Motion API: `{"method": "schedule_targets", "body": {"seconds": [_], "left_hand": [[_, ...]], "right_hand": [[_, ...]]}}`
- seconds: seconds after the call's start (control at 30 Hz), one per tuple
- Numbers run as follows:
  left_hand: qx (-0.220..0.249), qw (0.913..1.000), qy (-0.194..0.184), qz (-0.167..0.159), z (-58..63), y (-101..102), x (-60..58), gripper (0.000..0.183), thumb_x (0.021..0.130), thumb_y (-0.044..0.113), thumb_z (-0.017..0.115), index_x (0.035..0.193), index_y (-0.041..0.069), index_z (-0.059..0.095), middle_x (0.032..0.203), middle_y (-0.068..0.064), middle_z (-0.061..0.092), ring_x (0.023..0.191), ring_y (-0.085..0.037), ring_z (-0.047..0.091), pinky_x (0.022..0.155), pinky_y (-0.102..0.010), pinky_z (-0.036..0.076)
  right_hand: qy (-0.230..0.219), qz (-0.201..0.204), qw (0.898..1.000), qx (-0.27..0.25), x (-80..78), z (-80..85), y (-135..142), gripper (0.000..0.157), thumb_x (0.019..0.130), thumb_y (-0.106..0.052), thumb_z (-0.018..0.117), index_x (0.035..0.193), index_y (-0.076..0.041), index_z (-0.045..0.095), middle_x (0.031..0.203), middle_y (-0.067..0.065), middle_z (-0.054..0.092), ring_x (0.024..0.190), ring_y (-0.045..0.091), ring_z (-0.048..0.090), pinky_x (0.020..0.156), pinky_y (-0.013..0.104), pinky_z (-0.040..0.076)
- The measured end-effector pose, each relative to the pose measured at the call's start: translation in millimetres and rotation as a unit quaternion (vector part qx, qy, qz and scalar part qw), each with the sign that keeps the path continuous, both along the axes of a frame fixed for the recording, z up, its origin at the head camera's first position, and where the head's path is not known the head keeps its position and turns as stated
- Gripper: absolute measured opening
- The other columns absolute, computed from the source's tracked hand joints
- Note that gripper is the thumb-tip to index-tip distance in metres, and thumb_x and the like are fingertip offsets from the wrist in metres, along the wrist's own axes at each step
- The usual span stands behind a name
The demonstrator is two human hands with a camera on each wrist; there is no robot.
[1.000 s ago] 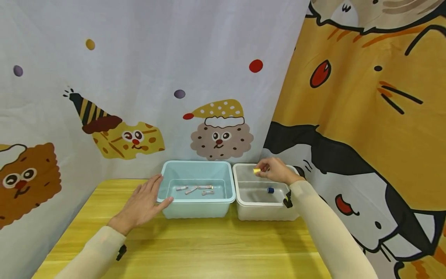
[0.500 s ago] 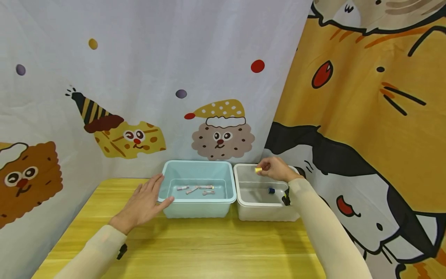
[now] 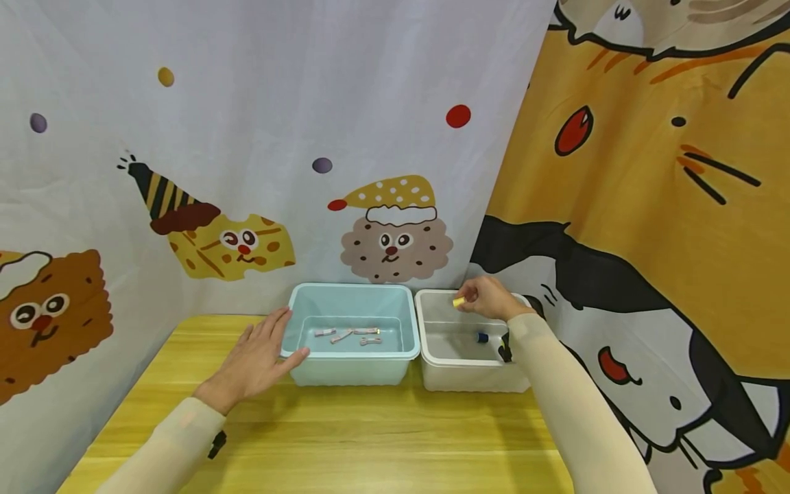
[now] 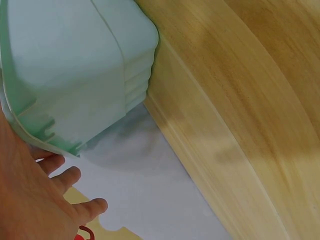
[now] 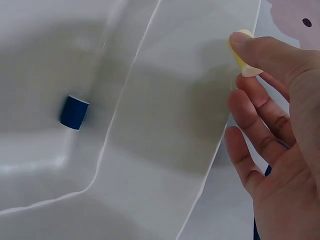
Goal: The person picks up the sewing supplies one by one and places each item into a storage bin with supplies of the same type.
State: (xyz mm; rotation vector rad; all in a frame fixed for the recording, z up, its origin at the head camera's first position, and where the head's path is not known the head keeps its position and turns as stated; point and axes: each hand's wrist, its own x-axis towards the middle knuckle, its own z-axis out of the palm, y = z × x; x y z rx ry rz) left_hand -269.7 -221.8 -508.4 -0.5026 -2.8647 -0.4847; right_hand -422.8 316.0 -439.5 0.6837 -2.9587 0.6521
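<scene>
My right hand (image 3: 487, 299) pinches a small yellow thread spool (image 3: 459, 302) between thumb and fingertips, over the back of the white bin (image 3: 475, 362). In the right wrist view the yellow thread spool (image 5: 243, 55) shows a pale end, and the other fingers curve loosely below it. A dark blue thread spool (image 3: 482, 337) lies on that bin's floor. My left hand (image 3: 253, 360) rests with fingers spread at the left rim of the light blue bin (image 3: 348, 370). Inside it lie several small pinkish clip-like pieces (image 3: 370, 341).
Both bins stand side by side on a yellow wood-grain table (image 3: 345, 439), close to the back curtain (image 3: 247, 137) printed with cartoon figures. An orange, black and white cartoon curtain (image 3: 648, 185) hangs along the right side.
The yellow spool tilts slightly in my right fingers, which stay over the white bin. The head view shifts a little. My left hand stays at the blue bin's rim.
</scene>
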Motion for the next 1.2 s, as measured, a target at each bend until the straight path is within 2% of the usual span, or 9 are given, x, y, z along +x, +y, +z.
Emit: {"method": "schedule_targets", "body": {"seconds": [0.3, 0.53, 0.77, 1.2], "left_hand": [[0.003, 1.0000, 0.001, 0.001, 3.2, 2.1, 2.5, 0.101, 0.117, 0.070, 0.054, 0.182, -0.003, 0.030, 0.188, -0.026, 0.034, 0.169, -0.055, 0.044, 0.132, -0.087, 0.033], [0.003, 1.0000, 0.003, 0.002, 2.7, 2.2, 2.4, 0.101, 0.116, 0.070, 0.055, 0.181, -0.003, 0.031, 0.188, -0.026, 0.035, 0.167, -0.055, 0.046, 0.131, -0.087, 0.034], [0.003, 0.9999, -0.009, 0.005, 1.4, 0.9, 1.2, 0.102, 0.117, 0.072, 0.053, 0.183, -0.003, 0.028, 0.190, -0.025, 0.031, 0.170, -0.055, 0.042, 0.134, -0.087, 0.031], [0.000, 0.9999, -0.012, 0.004, 0.4, 0.2, 0.0, 0.102, 0.117, 0.072, 0.052, 0.183, -0.002, 0.027, 0.190, -0.025, 0.030, 0.170, -0.055, 0.042, 0.134, -0.087, 0.031]], "right_hand": [[-0.008, -0.002, 1.000, 0.011, 0.5, 0.0, 0.3, 0.014, 0.095, -0.014, 0.098, 0.106, -0.011, 0.091, 0.099, 0.006, 0.088, 0.095, 0.021, 0.079, 0.094, 0.046, 0.068], [0.010, -0.002, 1.000, 0.026, 0.5, -1.7, 3.5, 0.037, 0.095, -0.021, 0.099, 0.126, -0.004, 0.088, 0.120, 0.019, 0.087, 0.112, 0.041, 0.081, 0.102, 0.059, 0.066], [0.004, -0.014, 1.000, 0.019, 1.9, -1.8, 3.5, 0.044, 0.095, -0.028, 0.100, 0.131, -0.006, 0.086, 0.126, 0.020, 0.085, 0.116, 0.040, 0.081, 0.105, 0.059, 0.066], [0.004, -0.024, 1.000, 0.001, 7.8, 4.5, -0.4, 0.042, 0.100, -0.029, 0.095, 0.134, -0.008, 0.086, 0.132, 0.018, 0.084, 0.121, 0.037, 0.078, 0.108, 0.061, 0.064]]}}
